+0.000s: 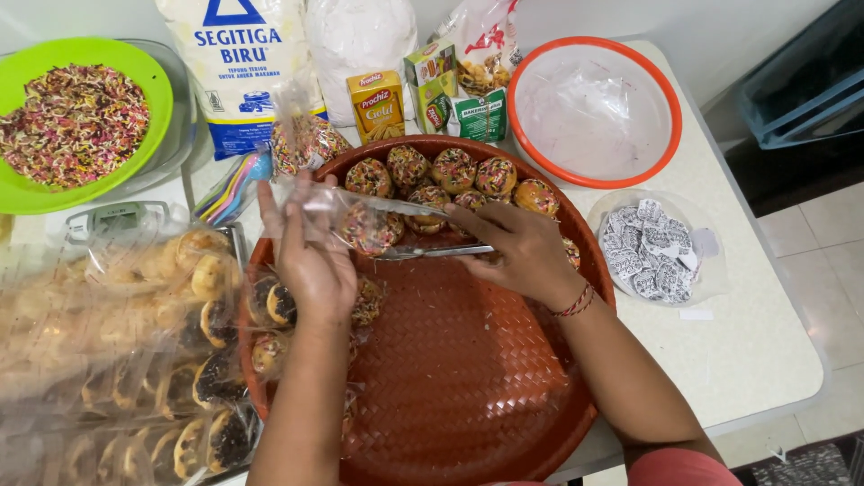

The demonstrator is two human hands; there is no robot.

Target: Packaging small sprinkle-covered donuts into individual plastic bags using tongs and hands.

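My left hand (310,256) holds up a small clear plastic bag (360,211) with a sprinkle-topped doughnut (371,229) inside it, over the round reddish-brown woven tray (468,378). My right hand (517,247) grips metal tongs (432,252) that point left toward the bag's mouth. Several more sprinkled doughnuts (454,171) lie in a row along the tray's far rim. A few bagged doughnuts (270,301) lie at the tray's left edge under my left wrist.
Left: a pile of bagged doughnuts (135,360). A green bowl of coloured sprinkles (76,121) stands far left. Flour bags (243,63) and small boxes (378,103) line the back. An orange-rimmed bowl (594,108) and a lid of small white sachets (652,252) sit right.
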